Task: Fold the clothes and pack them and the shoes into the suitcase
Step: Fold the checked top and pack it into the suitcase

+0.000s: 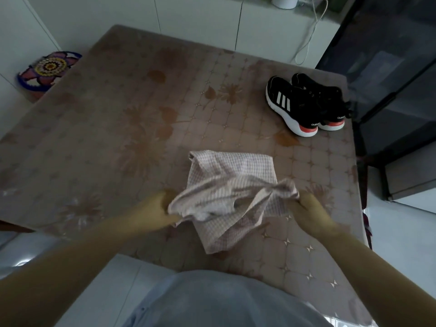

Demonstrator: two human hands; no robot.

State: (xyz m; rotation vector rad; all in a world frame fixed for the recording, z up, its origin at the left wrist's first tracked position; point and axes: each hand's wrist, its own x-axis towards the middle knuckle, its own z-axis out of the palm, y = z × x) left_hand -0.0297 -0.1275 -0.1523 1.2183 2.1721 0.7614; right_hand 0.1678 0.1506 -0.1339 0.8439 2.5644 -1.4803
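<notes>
Mid-fold, early in the task as we judge it. We take the pair of black trainers with white stripes and white-and-coral soles (306, 103) as landmark: they sit side by side on the brown floral-patterned tablecloth of the table (118, 128), toward its far right corner, untouched.

The pale pink-and-white checked cotton garment (232, 185) lies nearer us than the trainers and slightly to their left, on the table's near-centre. Its far part is flat on the cloth in a rough rectangle; the near edge is lifted and bunched between both hands.

Left hand (153, 213): fingers closed on the bunched left end of the garment. Right hand (309, 213): closed on the twisted right end. Both grips are tight pinches on fabric, no open span.

No suitcase in view, so we cannot tell its state or whether anything is packed. Only this one garment shows; we cannot tell if others remain. A round multicoloured beaded item (48, 69) sits off the table's far left edge, well apart from the trainers.

Left to do, by our reading: finish this fold, pack garment, pack trainers.
</notes>
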